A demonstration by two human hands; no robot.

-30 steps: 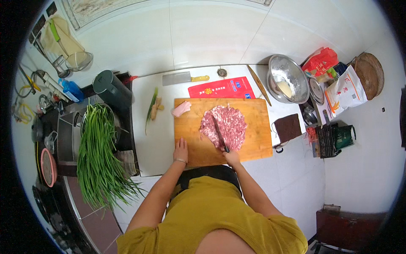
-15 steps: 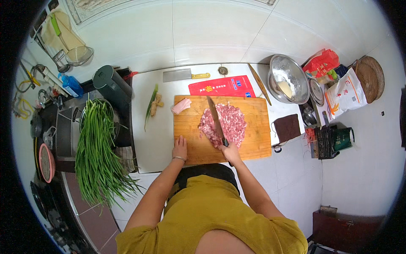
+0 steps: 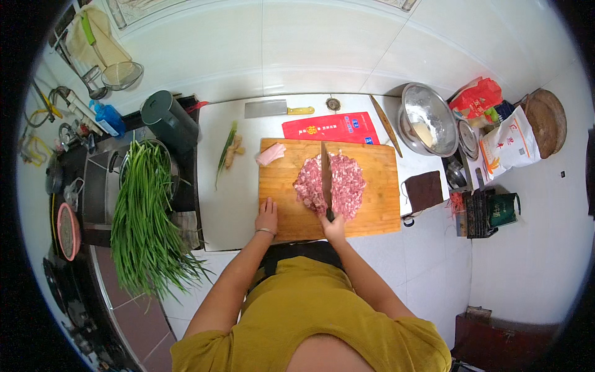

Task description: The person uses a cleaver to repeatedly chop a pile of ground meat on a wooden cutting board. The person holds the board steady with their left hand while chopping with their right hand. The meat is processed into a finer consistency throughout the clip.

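Observation:
My right hand (image 3: 334, 228) is closed round the dark handle of a kitchen knife (image 3: 326, 177). Its long blade points away from me and lies across a flat heap of chopped pink meat (image 3: 348, 184). Under the meat is a wooden cutting board (image 3: 381, 214). My left hand (image 3: 266, 217) rests on the board's near left edge, fingers stretched out, holding nothing. A pale pink slab, perhaps pork skin or fat (image 3: 271, 154), sits at the board's far left corner.
Left of the board lie a scallion (image 3: 227, 152) and ginger (image 3: 234, 150). Behind it are a cleaver (image 3: 266, 109) and a red packet (image 3: 328, 128). A steel bowl (image 3: 427, 118) stands far right. Long green chives (image 3: 145, 217) spill over a pot at left.
The knife has turned from a slant to nearly straight away from me, its blade now over the middle of the meat. My left hand stays on the board's edge.

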